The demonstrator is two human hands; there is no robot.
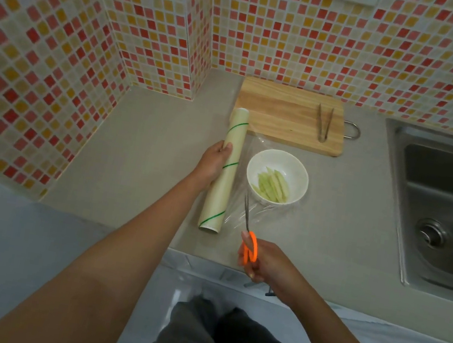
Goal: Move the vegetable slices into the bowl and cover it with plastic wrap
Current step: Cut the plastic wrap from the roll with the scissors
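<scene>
1. bowl [277,176], white, sits on the grey surface [145,152]; pale green vegetable slices [273,188] lie inside it.
2. clear plastic wrap [238,213] stretches from the roll over the bowl.
3. left hand [214,163], left of the bowl, grips the roll [224,171], which lies on the surface.
4. right hand [267,262], in front of the bowl, holds orange-handled scissors [248,231], blades at the wrap between roll and bowl.
5. behind the bowl, a wooden cutting board [284,115] carries metal tongs [323,123].
6. right of the bowl, a steel sink [448,206].
</scene>
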